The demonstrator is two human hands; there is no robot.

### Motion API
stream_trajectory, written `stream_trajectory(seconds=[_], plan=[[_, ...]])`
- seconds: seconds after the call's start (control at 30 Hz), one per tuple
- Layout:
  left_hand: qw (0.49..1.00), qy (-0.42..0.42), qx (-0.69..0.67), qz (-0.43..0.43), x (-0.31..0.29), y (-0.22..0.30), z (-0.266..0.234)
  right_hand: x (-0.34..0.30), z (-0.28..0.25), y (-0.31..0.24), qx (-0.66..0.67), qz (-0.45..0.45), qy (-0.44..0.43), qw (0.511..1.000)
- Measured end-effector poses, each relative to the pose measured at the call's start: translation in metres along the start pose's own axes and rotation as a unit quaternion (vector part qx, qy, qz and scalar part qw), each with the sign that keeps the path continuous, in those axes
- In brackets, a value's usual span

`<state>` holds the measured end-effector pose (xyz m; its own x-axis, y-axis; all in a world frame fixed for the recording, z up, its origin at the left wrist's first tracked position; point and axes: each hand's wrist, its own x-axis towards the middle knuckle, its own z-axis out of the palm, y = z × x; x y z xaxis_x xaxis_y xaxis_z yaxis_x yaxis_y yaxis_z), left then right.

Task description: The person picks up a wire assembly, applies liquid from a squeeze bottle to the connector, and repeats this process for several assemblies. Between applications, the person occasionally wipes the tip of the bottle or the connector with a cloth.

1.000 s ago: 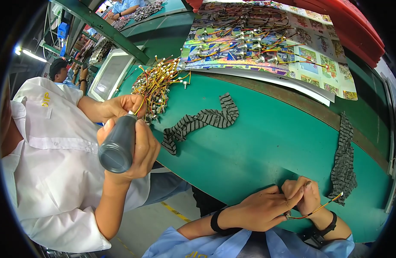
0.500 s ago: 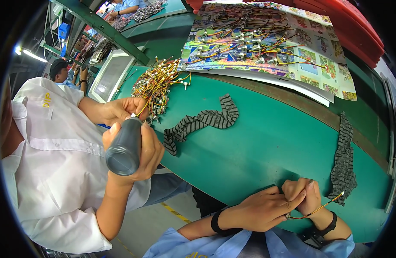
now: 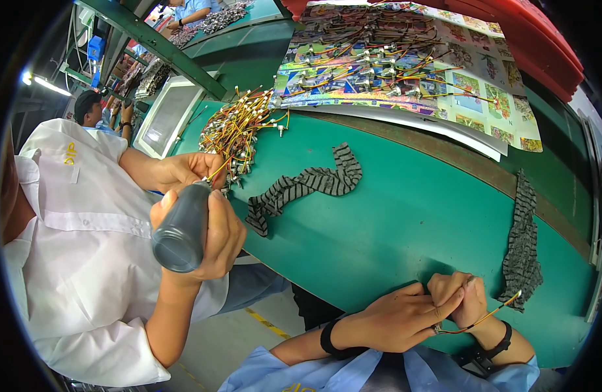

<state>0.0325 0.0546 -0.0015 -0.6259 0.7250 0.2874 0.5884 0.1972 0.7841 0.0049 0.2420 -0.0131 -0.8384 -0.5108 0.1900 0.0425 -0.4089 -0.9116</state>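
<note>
My left hand (image 3: 393,319) lies over the near table edge, its fingers closed around the metal end of a short cable (image 3: 472,325). The red, yellow and black wires curve across my right wrist to a small white plug. Against those fingertips, my right hand (image 3: 459,294) is curled in a pinch; what it pinches is hidden. At the left, a person in a white shirt grips a dark grey bottle (image 3: 182,228) in one hand. That person's other hand (image 3: 188,171) holds a yellow-and-red wired piece at the bottle's tip.
A pile of wired parts (image 3: 232,134) sits at the table's far left. Striped grey cloth strips (image 3: 314,181) lie mid-table and to my right (image 3: 520,242). Beyond, a printed sheet (image 3: 471,98) carries rows of similar cables, with red trays (image 3: 536,39) behind it.
The other person's bottle has tilted and shifted slightly left and down, together with the hand holding it. My hands and the cable stay almost still.
</note>
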Motion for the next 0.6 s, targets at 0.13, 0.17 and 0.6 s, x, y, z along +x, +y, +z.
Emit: stream_trajectory(seconds=[0.13,0.17,0.6], plan=[[0.998,-0.012,-0.061,-0.022,-0.001,-0.001,-0.003,-0.002,0.007,-0.003,-0.051,0.01,0.029,0.998],[0.997,-0.019,-0.067,-0.023,0.0,-0.001,-0.005,-0.002,0.008,-0.004,-0.071,0.015,0.044,0.996],[1.0,0.011,0.008,0.011,0.002,0.001,0.0,0.001,0.001,-0.002,-0.003,0.004,0.005,1.0]])
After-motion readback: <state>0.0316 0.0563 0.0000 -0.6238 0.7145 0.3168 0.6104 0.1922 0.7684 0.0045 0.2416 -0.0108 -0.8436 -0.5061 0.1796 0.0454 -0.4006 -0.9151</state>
